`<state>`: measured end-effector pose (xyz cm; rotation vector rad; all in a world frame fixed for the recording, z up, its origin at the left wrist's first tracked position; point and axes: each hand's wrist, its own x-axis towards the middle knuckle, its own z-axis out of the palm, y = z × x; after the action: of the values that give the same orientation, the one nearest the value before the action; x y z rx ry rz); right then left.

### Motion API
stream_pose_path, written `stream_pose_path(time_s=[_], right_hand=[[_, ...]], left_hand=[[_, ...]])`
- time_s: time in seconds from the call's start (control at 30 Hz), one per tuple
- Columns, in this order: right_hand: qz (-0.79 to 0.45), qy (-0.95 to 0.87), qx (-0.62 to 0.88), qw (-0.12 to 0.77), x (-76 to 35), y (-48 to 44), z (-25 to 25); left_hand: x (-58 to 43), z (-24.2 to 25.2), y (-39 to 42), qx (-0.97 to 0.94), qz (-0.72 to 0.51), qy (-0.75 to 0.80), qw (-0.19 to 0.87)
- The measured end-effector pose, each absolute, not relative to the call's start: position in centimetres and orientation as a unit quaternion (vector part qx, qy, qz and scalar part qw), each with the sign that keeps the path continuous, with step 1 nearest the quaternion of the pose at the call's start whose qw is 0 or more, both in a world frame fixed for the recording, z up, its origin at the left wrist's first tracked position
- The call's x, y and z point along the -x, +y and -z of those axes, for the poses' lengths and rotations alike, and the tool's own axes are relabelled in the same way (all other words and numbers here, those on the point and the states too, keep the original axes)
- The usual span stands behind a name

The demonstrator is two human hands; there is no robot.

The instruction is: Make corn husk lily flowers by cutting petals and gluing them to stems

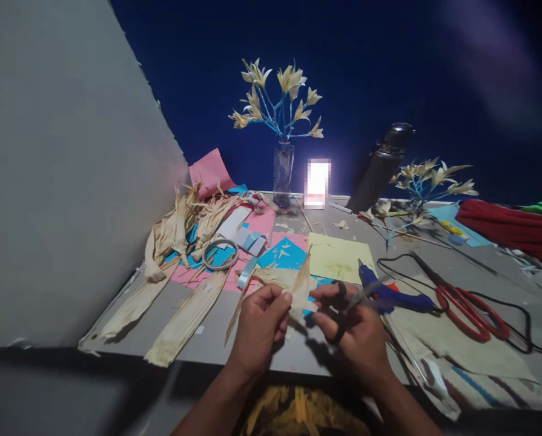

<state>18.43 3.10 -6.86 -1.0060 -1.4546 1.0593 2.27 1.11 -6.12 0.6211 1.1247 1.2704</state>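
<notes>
My left hand (259, 327) pinches a strip of dried corn husk (300, 286) that stands up between both hands. My right hand (355, 330) has its fingers through the black handles of small scissors (346, 303), whose blades reach toward the husk. Both hands hover over the near edge of the grey table (216, 330). More long husk pieces (186, 321) lie flat to the left of my left hand.
A blue glue gun (391, 295) and red-handled scissors (468, 309) lie to the right. Coloured paper sheets (338, 257), a tape ring (220, 254) and a husk pile (184, 227) lie behind. A vase of husk flowers (283, 172), a dark bottle (382, 166) and a grey wall (62, 169) stand around.
</notes>
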Motion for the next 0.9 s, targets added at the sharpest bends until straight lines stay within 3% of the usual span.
stream_pose_path(time_s=[0.13, 0.3, 0.7, 0.9], right_hand=[[-0.595, -0.490, 0.420, 0.479, -18.4, 3.1, 6.4], [-0.575, -0.449, 0.493, 0.475, -17.6, 2.7, 6.0], [-0.606, -0.464, 0.473, 0.439, -17.6, 2.6, 5.9], [-0.717, -0.368, 0.390, 0.446, -17.9, 2.0, 6.4]], left_hand=[[-2.2, 6.4, 0.5, -0.306, -0.564, 0.517, 0.567], [-2.5, 6.3, 0.1, -0.295, -0.543, 0.487, 0.618], [-2.3, 6.0, 0.2, -0.287, -0.493, 0.458, 0.681], [-2.9, 6.2, 0.0, -0.204, -0.475, 0.296, 0.803]])
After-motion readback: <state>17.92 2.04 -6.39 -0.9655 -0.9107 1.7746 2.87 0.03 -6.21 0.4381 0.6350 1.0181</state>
